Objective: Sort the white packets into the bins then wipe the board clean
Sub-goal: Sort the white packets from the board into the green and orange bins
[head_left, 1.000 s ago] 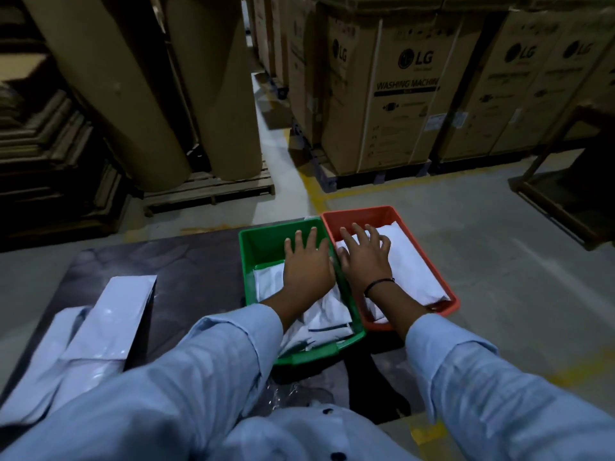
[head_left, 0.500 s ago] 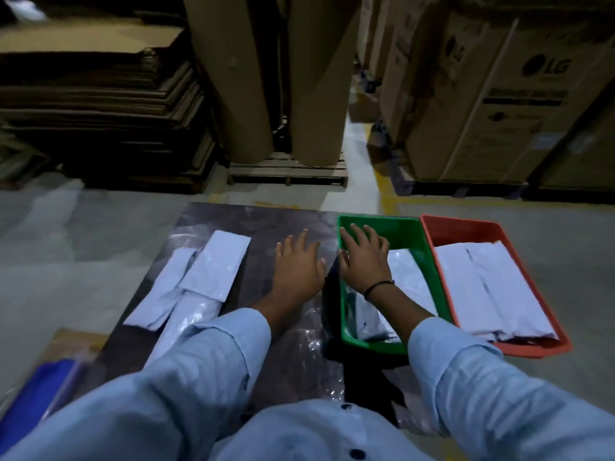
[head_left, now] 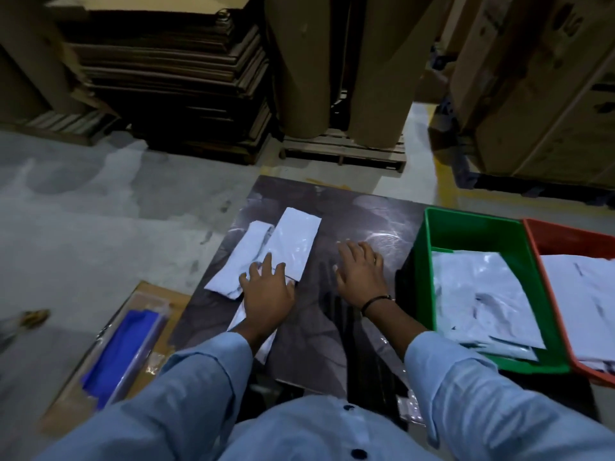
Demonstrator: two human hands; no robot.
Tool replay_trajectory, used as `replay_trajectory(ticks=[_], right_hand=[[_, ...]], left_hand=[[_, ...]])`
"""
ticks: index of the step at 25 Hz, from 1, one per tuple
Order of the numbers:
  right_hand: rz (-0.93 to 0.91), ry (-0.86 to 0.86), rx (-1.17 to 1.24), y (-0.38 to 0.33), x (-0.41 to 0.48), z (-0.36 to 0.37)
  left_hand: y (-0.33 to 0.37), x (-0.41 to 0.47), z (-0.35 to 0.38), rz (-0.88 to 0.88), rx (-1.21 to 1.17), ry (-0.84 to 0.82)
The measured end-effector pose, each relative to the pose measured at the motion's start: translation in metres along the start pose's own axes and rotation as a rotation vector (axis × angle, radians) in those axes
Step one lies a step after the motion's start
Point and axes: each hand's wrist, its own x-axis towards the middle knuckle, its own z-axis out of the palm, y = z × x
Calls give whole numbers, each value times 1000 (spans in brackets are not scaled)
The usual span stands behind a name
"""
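Now white packets (head_left: 294, 242) lie on board (head_left: 349, 207), well left of green bin (head_left: 472, 229), long axes slanting away from person. Left hand (head_left: 268, 294) nearer: fingers spread flat on near ends, grasping nothing. Right hand (head_left: 361, 281) flat, relaxed, on bare board between packets and green bin.

White packets (head_left: 293, 242), green bin (head_left: 466, 224), red bin (head_left: 565, 232), dark marbled board (head_left: 349, 207)
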Motion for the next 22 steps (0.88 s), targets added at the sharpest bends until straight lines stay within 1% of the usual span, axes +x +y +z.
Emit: replay_trajectory(ticks=[5,7,9,12,14,15,18,21,22], right_hand=[[-58,-123,29,-49,3,28],[-63,-176,64,-63,2,37],[-58,-219,80,-71,0,46],[-65,-283,81,-73,-1,54],[-53,-323,85,-70,2,53],[-39,-327,88,-67,3,52],[50,-324,103,-54,3,49],[112,-342,70,-30,0,47],[113,-348,52,-21,0,47]], left_hand=[[-63,-5,20,-58,0,-157],[-80,-3,27,-45,-35,-242],[-86,-1,31,-19,-74,-271],[-72,-1,36,-2,-77,-272],[-52,-2,42,53,-53,-210],[-41,-3,43,77,-54,-213],[-8,-4,40,164,-174,-256],[11,-10,32,207,-132,-347],[12,-11,28,229,-121,-331]])
